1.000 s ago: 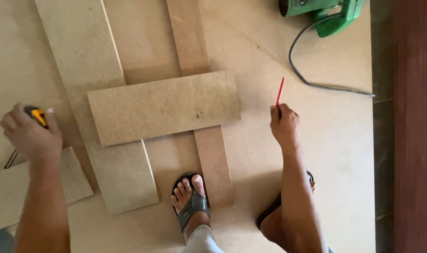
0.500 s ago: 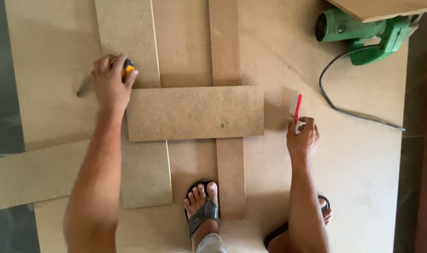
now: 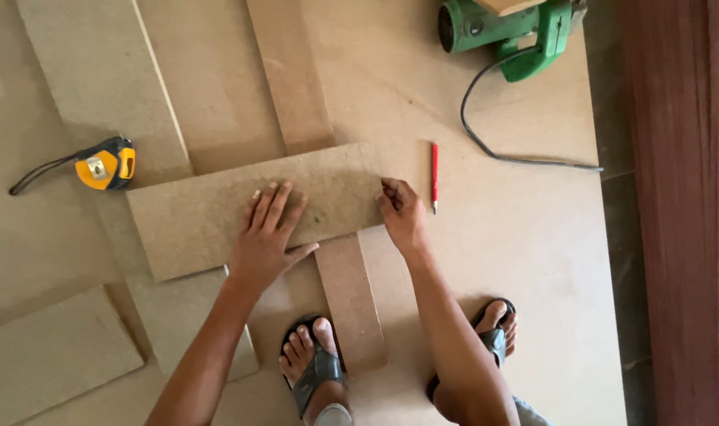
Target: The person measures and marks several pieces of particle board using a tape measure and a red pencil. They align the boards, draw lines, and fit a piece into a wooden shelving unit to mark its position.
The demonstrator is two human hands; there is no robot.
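Note:
A rectangular fibreboard piece (image 3: 194, 217) lies crosswise over two long strips, a narrow one (image 3: 292, 79) and a wide one (image 3: 99, 79). My left hand (image 3: 266, 241) rests flat on top of the piece, fingers spread. My right hand (image 3: 403, 214) holds the piece's right end with its fingertips. A red pencil (image 3: 434, 175) lies on the big board just right of that hand. A yellow and black tape measure (image 3: 107, 163) with a strap sits left of the piece, untouched.
A green power tool (image 3: 505, 31) with a black cable (image 3: 486, 146) lies at the top right. Another board offcut (image 3: 52, 355) is at lower left. My sandalled feet (image 3: 316, 367) stand on the boards. A dark red wooden frame (image 3: 671, 197) runs along the right.
My left hand has put down the tape measure and moved onto the crosswise piece. My right hand has laid down the red pencil and taken the piece's right end.

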